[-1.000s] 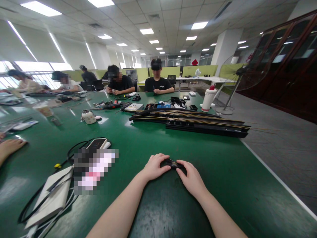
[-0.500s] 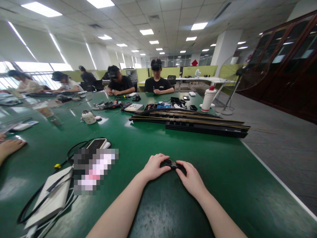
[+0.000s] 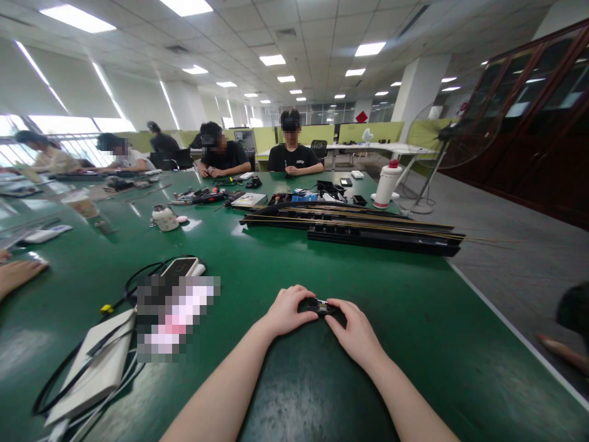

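Both ends of a small black part (image 3: 321, 306) are between my hands, just over the green tabletop (image 3: 294, 380). Its middle shows bright metal; its ends are covered by my fingers, and its exact kind is too small to make out. From the left, my left hand (image 3: 289, 311) is closed on one end, thumb below and fingers above. My right hand (image 3: 354, 328) pinches the other end in the same way.
Black rails (image 3: 384, 240) with thin brass-coloured rods lie beyond my hands. A white bottle (image 3: 387, 185) stands at the far right. At left are a phone (image 3: 180, 267), cables and a white box (image 3: 92, 362). Another person's hand (image 3: 23, 274) rests at the left edge.
The black part has turned slightly or opened in my fingers, showing more bright metal at its middle. My hands have barely moved. Part of a person now shows at the right edge.
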Action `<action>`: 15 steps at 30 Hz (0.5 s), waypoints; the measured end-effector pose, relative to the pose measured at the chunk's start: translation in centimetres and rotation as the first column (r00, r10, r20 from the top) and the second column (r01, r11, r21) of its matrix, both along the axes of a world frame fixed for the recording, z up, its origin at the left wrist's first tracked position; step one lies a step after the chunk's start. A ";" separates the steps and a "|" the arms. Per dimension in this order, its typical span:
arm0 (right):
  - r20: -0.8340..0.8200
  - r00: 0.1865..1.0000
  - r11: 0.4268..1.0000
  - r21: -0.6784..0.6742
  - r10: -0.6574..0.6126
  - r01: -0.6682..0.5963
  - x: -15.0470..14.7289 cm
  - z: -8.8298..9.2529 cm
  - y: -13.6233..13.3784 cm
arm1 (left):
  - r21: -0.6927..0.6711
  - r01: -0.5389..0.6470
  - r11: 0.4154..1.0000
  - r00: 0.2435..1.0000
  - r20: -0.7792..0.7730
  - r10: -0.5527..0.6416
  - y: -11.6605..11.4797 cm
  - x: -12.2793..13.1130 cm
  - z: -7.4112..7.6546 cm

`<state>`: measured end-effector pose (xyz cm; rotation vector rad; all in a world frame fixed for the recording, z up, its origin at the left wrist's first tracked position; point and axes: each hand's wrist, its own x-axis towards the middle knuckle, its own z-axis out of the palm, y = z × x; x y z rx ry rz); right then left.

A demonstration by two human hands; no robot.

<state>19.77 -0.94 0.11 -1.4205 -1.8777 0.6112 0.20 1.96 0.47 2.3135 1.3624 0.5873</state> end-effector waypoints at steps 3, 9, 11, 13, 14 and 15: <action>-0.002 1.000 1.000 0.011 0.011 -0.011 0.0 0.2 0.0 | 0.010 0.004 1.000 1.000 0.003 -0.004 0.0 0.0 0.0; 0.012 0.998 0.997 0.061 0.054 -0.055 0.1 -0.1 0.0 | 0.016 0.026 1.000 0.999 0.023 -0.026 0.0 -0.1 0.0; 0.028 0.998 0.996 0.060 0.059 -0.061 0.1 -0.3 0.0 | 0.013 0.028 1.000 0.999 0.024 -0.028 -0.1 -0.1 0.0; 0.042 0.997 0.996 0.057 0.062 -0.065 0.1 -0.4 0.0 | 0.008 0.025 1.000 0.999 0.026 -0.025 -0.1 -0.1 -0.1; 0.048 0.997 0.996 0.056 0.065 -0.067 0.1 -0.4 0.0 | 0.005 0.020 1.000 0.999 0.026 -0.020 0.0 -0.1 -0.1; 0.053 0.996 0.996 0.055 0.067 -0.070 0.1 -0.4 0.0 | 0.002 0.014 1.000 1.000 0.027 -0.014 0.0 -0.1 -0.2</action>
